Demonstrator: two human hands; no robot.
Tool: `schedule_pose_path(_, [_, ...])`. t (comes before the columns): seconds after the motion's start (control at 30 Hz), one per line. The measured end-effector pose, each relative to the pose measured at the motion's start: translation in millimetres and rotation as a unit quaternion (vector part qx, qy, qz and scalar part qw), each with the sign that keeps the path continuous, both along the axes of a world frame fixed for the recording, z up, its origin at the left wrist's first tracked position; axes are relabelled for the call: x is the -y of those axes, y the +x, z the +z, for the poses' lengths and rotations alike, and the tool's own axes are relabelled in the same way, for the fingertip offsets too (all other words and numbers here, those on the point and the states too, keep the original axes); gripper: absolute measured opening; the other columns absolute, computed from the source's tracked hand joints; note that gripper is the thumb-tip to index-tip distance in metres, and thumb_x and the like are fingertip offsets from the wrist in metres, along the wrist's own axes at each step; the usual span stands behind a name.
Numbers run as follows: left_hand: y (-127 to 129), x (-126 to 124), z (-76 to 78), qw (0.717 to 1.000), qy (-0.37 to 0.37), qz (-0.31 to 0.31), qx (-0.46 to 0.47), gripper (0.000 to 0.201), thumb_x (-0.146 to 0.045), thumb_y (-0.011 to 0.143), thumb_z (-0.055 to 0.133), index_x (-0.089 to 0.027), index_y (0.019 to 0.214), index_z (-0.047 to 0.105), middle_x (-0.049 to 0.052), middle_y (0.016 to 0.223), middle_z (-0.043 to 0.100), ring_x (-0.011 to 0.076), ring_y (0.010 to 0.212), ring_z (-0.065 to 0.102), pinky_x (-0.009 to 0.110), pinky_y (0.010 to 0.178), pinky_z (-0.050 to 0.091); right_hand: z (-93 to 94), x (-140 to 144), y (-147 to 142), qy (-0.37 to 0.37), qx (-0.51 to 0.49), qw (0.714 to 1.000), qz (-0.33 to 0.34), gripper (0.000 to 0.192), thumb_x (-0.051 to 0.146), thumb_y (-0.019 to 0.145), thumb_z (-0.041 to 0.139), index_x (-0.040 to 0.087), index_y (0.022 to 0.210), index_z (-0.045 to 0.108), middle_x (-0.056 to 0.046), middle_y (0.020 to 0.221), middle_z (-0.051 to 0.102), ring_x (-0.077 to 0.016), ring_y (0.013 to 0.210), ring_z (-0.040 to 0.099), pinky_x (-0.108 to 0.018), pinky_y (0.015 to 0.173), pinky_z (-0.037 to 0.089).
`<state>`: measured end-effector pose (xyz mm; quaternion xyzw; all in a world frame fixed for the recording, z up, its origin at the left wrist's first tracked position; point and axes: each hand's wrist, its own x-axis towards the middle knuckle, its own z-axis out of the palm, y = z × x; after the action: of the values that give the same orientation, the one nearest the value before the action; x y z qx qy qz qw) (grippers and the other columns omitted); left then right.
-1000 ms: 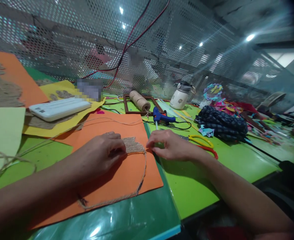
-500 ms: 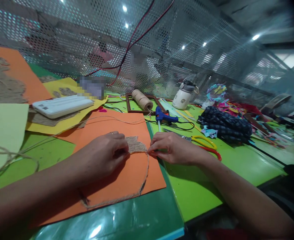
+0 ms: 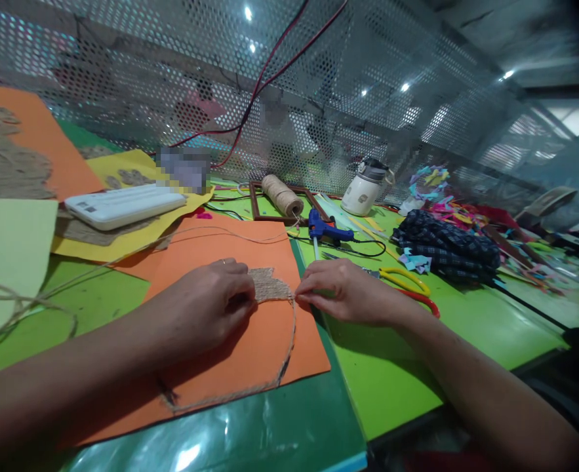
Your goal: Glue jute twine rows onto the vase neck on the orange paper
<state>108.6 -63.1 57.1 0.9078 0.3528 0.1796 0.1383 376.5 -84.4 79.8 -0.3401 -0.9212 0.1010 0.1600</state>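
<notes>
My left hand (image 3: pixel 205 308) lies curled, palm down, on the orange paper (image 3: pixel 250 347) in the middle of the frame, its fingertips pressed onto the near edge of a small patch of coiled twine (image 3: pixel 268 287); this grip is closed down on the patch rather than around it. My right hand (image 3: pixel 348 292), just right of centre, has thumb and forefinger pinched together on the twine strand (image 3: pixel 292 328) where it leaves the patch at the paper's right edge. The strand is rough and fibrous and runs down in a long curve along the sheet toward the lower middle. The paper is smooth and flat, lying on a glossy green table (image 3: pixel 392 373). Behind, at upper centre, a twine spool (image 3: pixel 282 195) rests beside a blue glue gun (image 3: pixel 326 229), with yellow-handled scissors (image 3: pixel 407 282) to the right. A perforated metal screen (image 3: pixel 368 85) closes off the back.
</notes>
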Motion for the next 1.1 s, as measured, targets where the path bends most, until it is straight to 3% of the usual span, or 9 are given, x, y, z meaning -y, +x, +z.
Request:
schedule_pose_path(0.27, [2.6, 0.9, 0.3, 1.000, 0.002, 0.012, 0.001, 0.023, -0.022, 0.092, 0.054, -0.020, 0.073, 0.067, 0.004, 0.075, 0.063, 0.0186, 0.072, 0.056, 0.032, 0.067, 0.039, 1.7, -0.2, 2.6, -0.014, 0.014, 0.999, 0.032, 0.017, 0.016, 0.101, 0.065, 0.013, 0.100, 0.083, -0.009, 0.089, 0.077, -0.0188, 0.083, 0.069, -0.030, 0.074, 0.050])
schedule_pose_path(1.1, [2.8, 4.3, -0.9, 1.000, 0.013, -0.001, 0.001, 0.025, -0.022, 0.093, 0.054, -0.020, 0.072, 0.067, 0.005, 0.075, 0.062, 0.0204, 0.075, 0.056, 0.034, 0.067, 0.040, 4.6, 2.5, 0.6, -0.024, -0.010, 1.000, -0.004, 0.015, 0.014, 0.100, 0.066, 0.015, 0.099, 0.081, -0.007, 0.086, 0.076, -0.0156, 0.076, 0.067, -0.028, 0.073, 0.048])
